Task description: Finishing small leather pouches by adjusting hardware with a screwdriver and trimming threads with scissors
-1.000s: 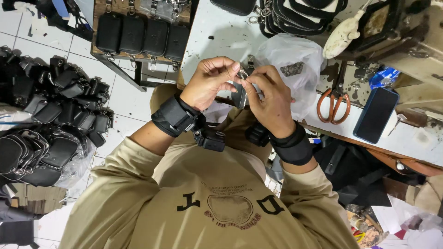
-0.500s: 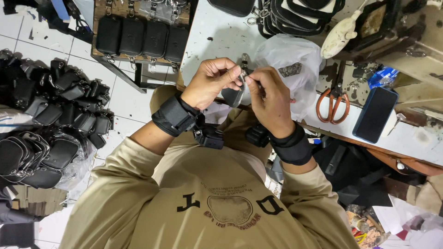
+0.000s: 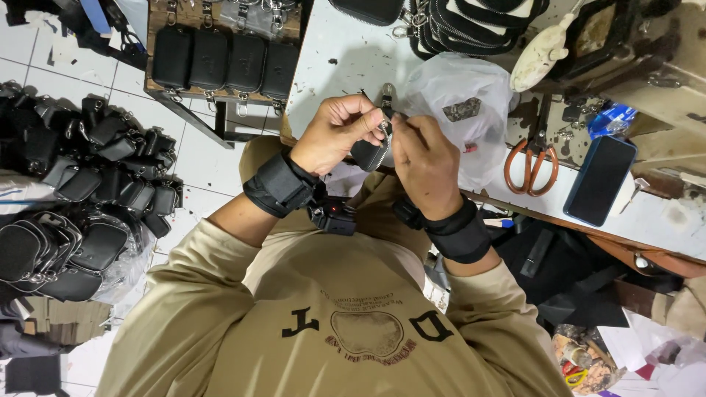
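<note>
Camera: a single head-worn view, no second view to share with.
Position: above the person, over the chest of the tan shirt (image 3: 346, 323).
Direction: steeply down, past both forearms toward the white worktable (image 3: 331, 66) and tiled floor (image 3: 206, 154).
Nearness: close; the left hand (image 3: 334, 132) and right hand (image 3: 423, 165) sit near frame centre.
Frame edges: table at top right, floor at left.

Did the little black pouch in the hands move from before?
No: the small black zip pouch stays between the left hand and right hand, just left of the white plastic bag.
</note>
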